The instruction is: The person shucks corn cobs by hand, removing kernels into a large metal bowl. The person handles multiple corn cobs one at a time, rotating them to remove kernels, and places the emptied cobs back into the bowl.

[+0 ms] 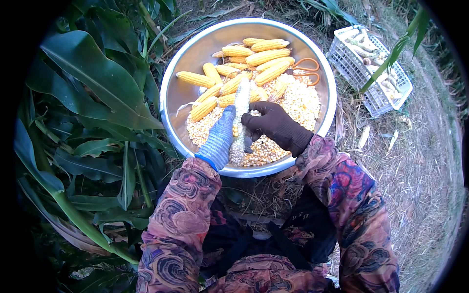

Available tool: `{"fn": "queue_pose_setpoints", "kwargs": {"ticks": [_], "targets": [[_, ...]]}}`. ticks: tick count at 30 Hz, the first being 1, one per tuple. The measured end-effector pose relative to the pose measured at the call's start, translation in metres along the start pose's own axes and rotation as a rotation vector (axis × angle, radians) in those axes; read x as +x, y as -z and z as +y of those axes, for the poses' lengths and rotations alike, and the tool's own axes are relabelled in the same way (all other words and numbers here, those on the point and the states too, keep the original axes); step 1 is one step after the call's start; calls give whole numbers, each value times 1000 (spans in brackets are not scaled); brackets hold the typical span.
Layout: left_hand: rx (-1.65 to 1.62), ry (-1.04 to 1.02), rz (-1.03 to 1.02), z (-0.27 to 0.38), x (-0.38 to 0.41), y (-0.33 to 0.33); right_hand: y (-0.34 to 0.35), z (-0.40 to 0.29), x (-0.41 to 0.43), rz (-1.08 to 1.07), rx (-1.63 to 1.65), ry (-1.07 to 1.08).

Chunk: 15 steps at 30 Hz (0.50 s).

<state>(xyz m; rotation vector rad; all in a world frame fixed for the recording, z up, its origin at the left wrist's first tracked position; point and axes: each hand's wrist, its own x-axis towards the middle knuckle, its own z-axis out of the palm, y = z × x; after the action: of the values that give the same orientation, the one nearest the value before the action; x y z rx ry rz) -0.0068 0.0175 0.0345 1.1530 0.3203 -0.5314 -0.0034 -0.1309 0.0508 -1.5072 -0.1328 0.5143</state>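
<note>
My left hand (217,138), in a blue-grey striped glove, grips a mostly stripped corn cob (242,100) from the left. Its thumb lies along the cob and its dark fingertips show on the far side. A few yellow kernels cling near that thumb. From the right, my right hand (278,123), in a dark brown glove, holds its curled thumb and forefinger against the cob. Both hands are over a wide metal basin (165,95). Inside it, loose corn kernels (298,100) lie beneath and beside the hands, with several whole yellow corn ears (267,57) piled toward the far side.
A tool's orange looped handles (311,69) rest inside the basin's right wall. At the upper right, a white plastic basket (351,69) holds several stripped cobs (366,47). Leafy corn plants (99,77) crowd the left. Husk scraps (364,137) lie on the dry grass.
</note>
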Motion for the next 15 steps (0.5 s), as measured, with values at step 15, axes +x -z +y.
{"fn": "queue_pose_setpoints", "kwargs": {"ticks": [15], "targets": [[-423,-153,-35,15,8,4,26,-7,3,286,-333,179]]}}
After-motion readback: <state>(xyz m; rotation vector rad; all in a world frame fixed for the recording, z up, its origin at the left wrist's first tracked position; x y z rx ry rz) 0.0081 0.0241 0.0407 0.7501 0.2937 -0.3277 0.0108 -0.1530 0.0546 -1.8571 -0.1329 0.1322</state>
